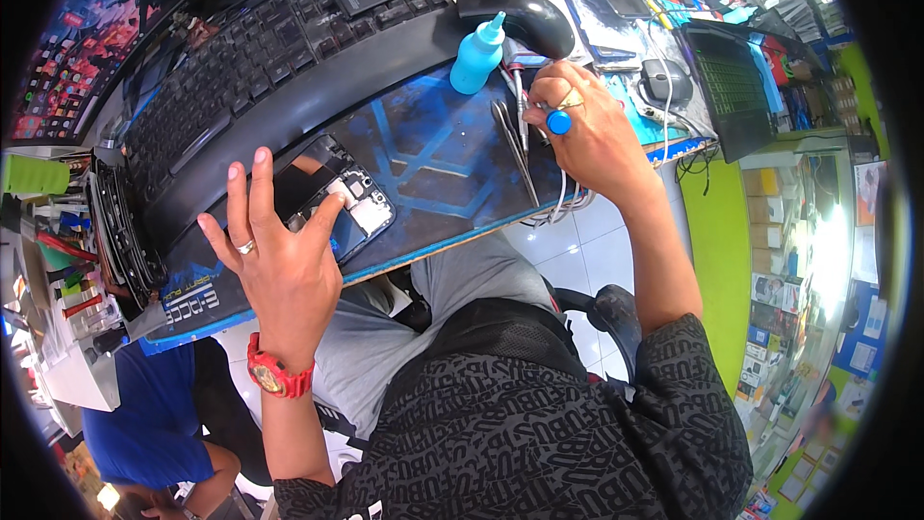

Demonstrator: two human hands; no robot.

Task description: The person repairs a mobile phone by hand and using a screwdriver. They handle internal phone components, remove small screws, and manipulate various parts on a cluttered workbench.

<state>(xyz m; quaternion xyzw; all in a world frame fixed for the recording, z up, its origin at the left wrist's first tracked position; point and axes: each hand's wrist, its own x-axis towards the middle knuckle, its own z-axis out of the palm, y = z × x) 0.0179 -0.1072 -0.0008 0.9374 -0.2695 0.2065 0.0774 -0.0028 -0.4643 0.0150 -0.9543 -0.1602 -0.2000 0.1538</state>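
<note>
An opened phone (371, 217) lies on the dark blue mat, its white and metallic inner parts exposed. My left hand (289, 265) rests on it, one fingertip pressing its inside while the other fingers are stretched and spread above the mat. My right hand (592, 130) is closed around a thin tool with a round blue end cap (558, 122), which looks like a screwdriver; its tip is hidden. Just left of that hand lie dark tweezers (515, 149) and another slim tool. A light blue squeeze bottle (476, 60) stands upright beyond them.
A large black keyboard (260, 48) borders the mat (438, 188) on its far side. A black curved object (525, 21) sits behind the bottle. Cables (568, 195) hang by the near edge. At right are a computer mouse (664, 82) and a laptop (731, 87). Another person (149, 414) sits at lower left.
</note>
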